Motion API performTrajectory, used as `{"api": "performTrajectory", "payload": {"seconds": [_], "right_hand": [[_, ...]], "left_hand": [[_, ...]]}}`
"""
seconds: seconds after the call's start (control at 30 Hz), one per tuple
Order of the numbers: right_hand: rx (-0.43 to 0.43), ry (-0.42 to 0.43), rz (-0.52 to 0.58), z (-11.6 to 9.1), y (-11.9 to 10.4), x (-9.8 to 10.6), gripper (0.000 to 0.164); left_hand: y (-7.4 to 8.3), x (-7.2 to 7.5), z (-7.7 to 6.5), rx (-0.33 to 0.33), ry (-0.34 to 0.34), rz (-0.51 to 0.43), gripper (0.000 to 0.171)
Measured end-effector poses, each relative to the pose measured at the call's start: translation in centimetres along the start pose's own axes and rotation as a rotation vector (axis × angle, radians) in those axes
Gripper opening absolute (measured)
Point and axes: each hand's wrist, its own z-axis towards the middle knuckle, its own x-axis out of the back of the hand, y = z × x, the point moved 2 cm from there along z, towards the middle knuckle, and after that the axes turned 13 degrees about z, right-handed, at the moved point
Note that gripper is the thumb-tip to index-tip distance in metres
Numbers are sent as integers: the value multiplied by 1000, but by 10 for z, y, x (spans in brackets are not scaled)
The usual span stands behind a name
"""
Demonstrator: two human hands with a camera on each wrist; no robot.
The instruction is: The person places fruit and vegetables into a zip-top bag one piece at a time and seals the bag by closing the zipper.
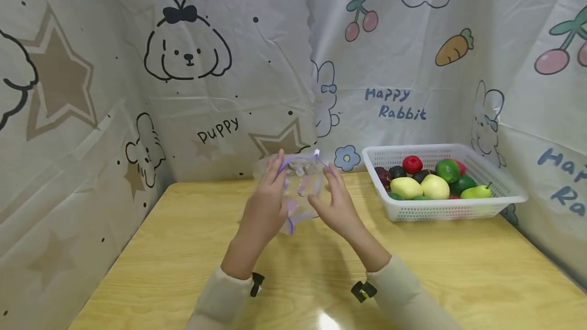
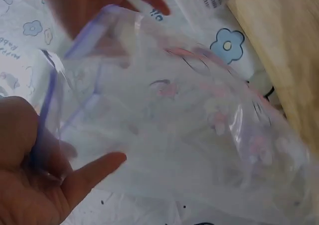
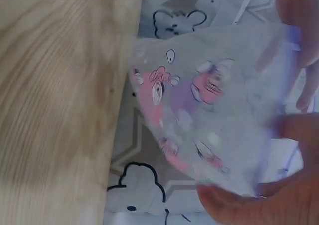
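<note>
A clear zip bag [image 1: 300, 182] with purple zip edges and pink cartoon prints is held up over the table, its mouth spread apart. My left hand [image 1: 268, 205] holds the bag's left side, fingers pointing up along the purple edge. In the left wrist view that edge passes between the thumb [image 2: 97, 177] and the other fingers. Across from it, my right hand [image 1: 339, 205] grips the other side of the mouth, thumb and fingers spread apart. The right wrist view shows the bag [image 3: 199, 110] hanging from these fingers, its printed face outward.
A white plastic basket [image 1: 458, 211] of fruit stands at the back right of the wooden table [image 1: 183, 248]. In it lie yellow-green round fruits [image 1: 434, 187], a red one [image 1: 412, 164], a green one [image 1: 447, 170] and a pear [image 1: 476, 192]. Printed cloth [image 1: 229, 95] walls the table's back and sides.
</note>
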Motion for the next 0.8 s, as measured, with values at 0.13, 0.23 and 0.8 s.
{"api": "performTrajectory", "payload": {"seconds": [0.13,0.23,0.8], "right_hand": [[-158,-198,75,0,12,4,85],[-223,-249,167,4,18,12,76],[-333,-392,10,90,32,132,33]], "left_hand": [[-8,0,10,57,-30,-13,44],[-15,0,17,57,-60,-126,36],[-32,-11,28,-66,-201,-364,93]]}}
